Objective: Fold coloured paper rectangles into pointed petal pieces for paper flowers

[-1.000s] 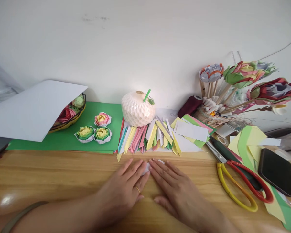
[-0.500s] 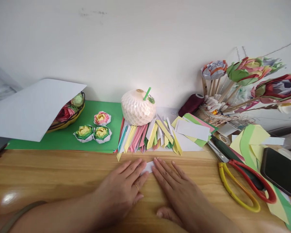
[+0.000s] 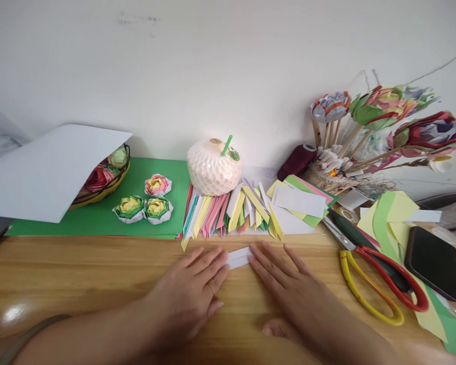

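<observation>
A folded white paper strip [image 3: 238, 258] lies on the wooden table between my hands, with a crease line running along its length. My left hand [image 3: 197, 289] is flat, its fingertips pressing the strip's left end. On the other end rest the fingers of my right hand [image 3: 285, 284], stretched out with the thumb apart. Both ends of the strip are hidden under my fingers. Just beyond lies a row of folded paper pieces [image 3: 213, 215] in yellow, pink, white, blue and green.
Red-and-yellow-handled scissors [image 3: 383, 276] and a phone [image 3: 433, 263] lie at the right. Behind the folded pieces stands a white textured ball with a green straw [image 3: 214, 170]. Paper lotus flowers [image 3: 158, 210] sit on green paper [image 3: 163, 165], near a basket [image 3: 116, 185]. Paper flowers on sticks [image 3: 380, 106] stand back right.
My right hand has slid to the right along the strip, so more of the white paper shows between my hands. My left hand has stayed nearly in place. The view has shifted slightly.
</observation>
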`<action>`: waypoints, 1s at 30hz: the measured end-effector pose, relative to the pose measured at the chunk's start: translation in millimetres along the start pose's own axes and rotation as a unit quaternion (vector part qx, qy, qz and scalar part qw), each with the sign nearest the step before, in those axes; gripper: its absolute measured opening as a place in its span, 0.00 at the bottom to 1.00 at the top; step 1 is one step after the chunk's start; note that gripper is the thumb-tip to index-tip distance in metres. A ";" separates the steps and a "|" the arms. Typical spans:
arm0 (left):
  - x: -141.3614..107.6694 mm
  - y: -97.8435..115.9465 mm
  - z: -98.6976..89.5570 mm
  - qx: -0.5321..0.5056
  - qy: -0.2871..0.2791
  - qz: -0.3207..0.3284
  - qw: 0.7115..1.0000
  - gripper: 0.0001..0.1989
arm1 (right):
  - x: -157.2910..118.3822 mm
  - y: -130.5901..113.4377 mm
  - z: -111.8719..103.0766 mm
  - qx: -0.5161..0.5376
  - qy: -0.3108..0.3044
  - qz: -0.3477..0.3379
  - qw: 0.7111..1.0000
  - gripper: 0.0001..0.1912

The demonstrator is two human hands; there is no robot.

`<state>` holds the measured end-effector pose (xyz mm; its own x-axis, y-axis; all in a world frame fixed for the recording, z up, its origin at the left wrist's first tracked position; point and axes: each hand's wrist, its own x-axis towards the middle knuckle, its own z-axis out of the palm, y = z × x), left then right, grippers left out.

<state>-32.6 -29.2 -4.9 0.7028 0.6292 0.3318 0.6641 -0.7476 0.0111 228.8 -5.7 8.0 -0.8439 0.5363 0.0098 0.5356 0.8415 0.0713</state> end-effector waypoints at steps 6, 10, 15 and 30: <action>-0.2 -3.2 -1.2 0.010 -0.026 0.028 0.999 0.18 | -3.6 10.1 -1.9 0.057 -0.033 0.013 0.998 0.52; -2.5 -6.7 -0.8 0.002 -0.051 0.031 0.998 0.19 | -3.7 17.9 -5.1 0.092 -0.069 0.015 0.993 0.52; 0.5 -21.6 -12.2 -0.032 -0.136 0.067 0.988 0.22 | -2.6 20.7 -11.3 0.133 -0.110 0.022 0.985 0.49; 7.5 -25.8 -12.3 -0.104 0.019 0.055 0.993 0.10 | 22.8 10.6 -22.6 0.145 0.146 0.042 0.978 0.10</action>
<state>-47.6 -7.8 8.9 0.7549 0.5364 0.3773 0.5148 -0.8412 0.1657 214.6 14.0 31.5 -0.7462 0.5991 0.2903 0.5543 0.8006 -0.2274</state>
